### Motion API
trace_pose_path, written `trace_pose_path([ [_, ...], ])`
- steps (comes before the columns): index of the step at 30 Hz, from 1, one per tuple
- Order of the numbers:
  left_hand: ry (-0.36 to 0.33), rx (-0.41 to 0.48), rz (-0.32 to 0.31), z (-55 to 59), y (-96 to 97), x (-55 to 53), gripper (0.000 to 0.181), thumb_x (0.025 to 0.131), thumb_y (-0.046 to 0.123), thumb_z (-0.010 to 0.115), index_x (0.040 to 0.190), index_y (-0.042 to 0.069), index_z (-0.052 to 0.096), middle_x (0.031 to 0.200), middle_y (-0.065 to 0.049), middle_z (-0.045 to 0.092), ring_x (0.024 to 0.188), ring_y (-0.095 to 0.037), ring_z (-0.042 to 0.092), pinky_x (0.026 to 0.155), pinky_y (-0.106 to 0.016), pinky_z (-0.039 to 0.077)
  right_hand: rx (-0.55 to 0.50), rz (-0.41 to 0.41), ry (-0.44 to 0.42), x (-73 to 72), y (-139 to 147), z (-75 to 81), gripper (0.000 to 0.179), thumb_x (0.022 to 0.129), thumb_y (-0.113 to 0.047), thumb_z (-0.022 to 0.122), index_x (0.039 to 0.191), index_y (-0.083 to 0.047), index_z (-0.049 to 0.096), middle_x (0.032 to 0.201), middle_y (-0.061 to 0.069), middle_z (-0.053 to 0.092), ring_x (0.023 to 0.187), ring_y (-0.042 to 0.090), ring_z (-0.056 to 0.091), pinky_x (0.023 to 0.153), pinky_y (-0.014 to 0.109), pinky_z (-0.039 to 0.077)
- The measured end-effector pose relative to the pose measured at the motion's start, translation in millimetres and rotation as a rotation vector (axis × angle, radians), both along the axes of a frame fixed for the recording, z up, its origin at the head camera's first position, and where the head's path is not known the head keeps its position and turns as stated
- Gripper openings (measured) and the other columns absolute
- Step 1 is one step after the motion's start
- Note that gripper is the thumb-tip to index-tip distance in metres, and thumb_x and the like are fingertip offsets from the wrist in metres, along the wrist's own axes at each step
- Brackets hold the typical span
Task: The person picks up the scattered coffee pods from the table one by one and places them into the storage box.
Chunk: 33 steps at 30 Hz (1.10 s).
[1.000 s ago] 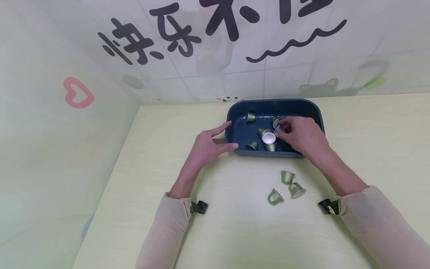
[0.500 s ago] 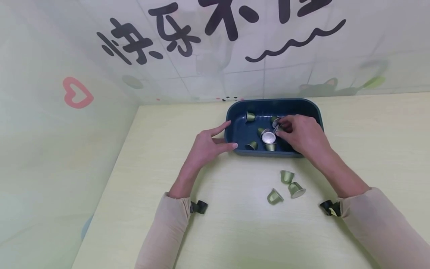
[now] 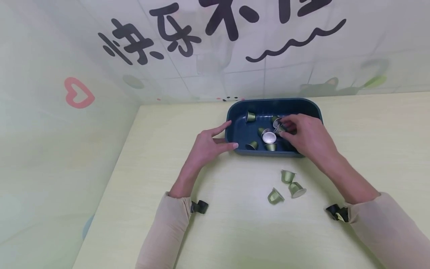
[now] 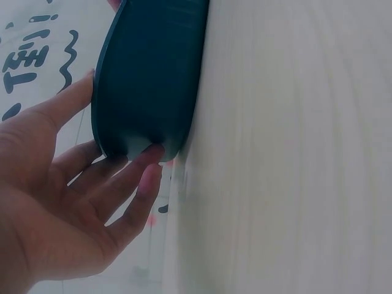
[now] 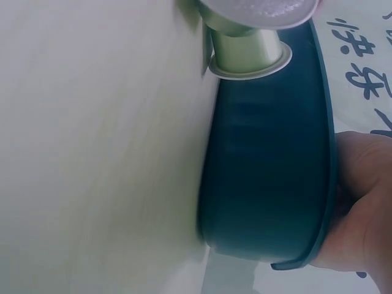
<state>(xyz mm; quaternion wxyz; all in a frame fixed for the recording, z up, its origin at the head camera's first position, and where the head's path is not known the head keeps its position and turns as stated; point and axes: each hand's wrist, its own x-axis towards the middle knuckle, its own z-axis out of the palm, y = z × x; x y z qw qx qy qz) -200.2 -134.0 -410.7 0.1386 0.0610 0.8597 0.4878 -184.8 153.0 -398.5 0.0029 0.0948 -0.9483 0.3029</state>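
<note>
In the head view a dark blue box (image 3: 233,112) holds several green coffee capsules, one with its silver lid (image 3: 269,138) facing up. My left hand (image 3: 206,147) rests against the box's left end, with forefinger and thumb spread along it. In the left wrist view its fingers (image 4: 136,184) touch the end wall. My right hand (image 3: 307,132) reaches into the right half of the box. Its thumb and fingertips lie loosely about a capsule (image 3: 280,129); contact is hard to make out. The right wrist view hides those fingertips behind the box wall (image 5: 269,159).
Three green capsules lie on the pale table in front of the box: one at the back (image 3: 287,176), one on the right (image 3: 297,190) and one on the left (image 3: 275,196). A wall with printed characters (image 3: 174,30) stands just behind the box.
My right hand and forearm have drawn slightly to the right, and the capsule by the fingertips shows more of its green body while staying in place. My left hand has not moved.
</note>
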Motion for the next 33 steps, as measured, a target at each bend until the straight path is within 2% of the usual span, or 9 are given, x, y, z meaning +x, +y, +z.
trace_pose_path([
  [5, -0.003, -0.006, 0.006, 0.0, 0.6, 0.2, 0.071, 0.081, 0.027, 0.085, 0.143, 0.036, 0.053, 0.133, -0.015, 0.062, 0.111, -0.017, 0.067, 0.077, -0.032, 0.053, -0.008, -0.003, 0.032, 7.1, 2.5, 1.4, 0.033, 0.09, -0.013, 0.074, 0.12, -0.001, 0.067, 0.106, 0.019, 0.067, 0.094, 0.032, 0.067, 0.081, 0.049, 0.052],
  [11, 0.0, -0.009, 0.005, -0.5, 0.3, 0.5, 0.071, 0.081, 0.027, 0.084, 0.144, 0.035, 0.052, 0.139, -0.014, 0.057, 0.113, -0.018, 0.066, 0.068, -0.03, 0.049, -0.018, -0.005, 0.058, 14.7, 6.5, 3.5, 0.034, 0.089, -0.016, 0.076, 0.119, -0.001, 0.068, 0.106, 0.018, 0.067, 0.092, 0.032, 0.067, 0.078, 0.049, 0.053],
  [18, 0.002, -0.001, -0.004, 0.3, 0.4, 0.6, 0.072, 0.081, 0.027, 0.085, 0.145, 0.032, 0.052, 0.136, -0.014, 0.06, 0.112, -0.018, 0.067, 0.069, -0.03, 0.05, -0.053, -0.001, 0.077, 21.1, 12.1, 5.1, 0.036, 0.089, -0.018, 0.077, 0.12, -0.003, 0.068, 0.105, 0.016, 0.068, 0.091, 0.03, 0.067, 0.076, 0.048, 0.053],
  [26, 0.0, 0.003, -0.004, 2.0, 0.4, 0.7, 0.071, 0.082, 0.026, 0.084, 0.144, 0.033, 0.053, 0.131, -0.015, 0.063, 0.111, -0.018, 0.067, 0.065, -0.03, 0.048, -0.066, 0.008, 0.112, 30.2, 16.3, 6.9, 0.037, 0.089, -0.019, 0.077, 0.122, -0.005, 0.067, 0.105, 0.013, 0.068, 0.089, 0.028, 0.067, 0.074, 0.047, 0.054],
  [33, -0.01, -0.002, 0.002, 0.9, -0.1, 0.6, 0.072, 0.081, 0.026, 0.084, 0.145, 0.033, 0.052, 0.134, -0.015, 0.061, 0.111, -0.018, 0.067, 0.074, -0.031, 0.051, -0.077, -0.021, 0.144, 39.0, 19.7, 8.3, 0.034, 0.087, -0.016, 0.079, 0.119, -0.008, 0.069, 0.1, 0.007, 0.069, 0.085, 0.022, 0.067, 0.071, 0.04, 0.053],
])
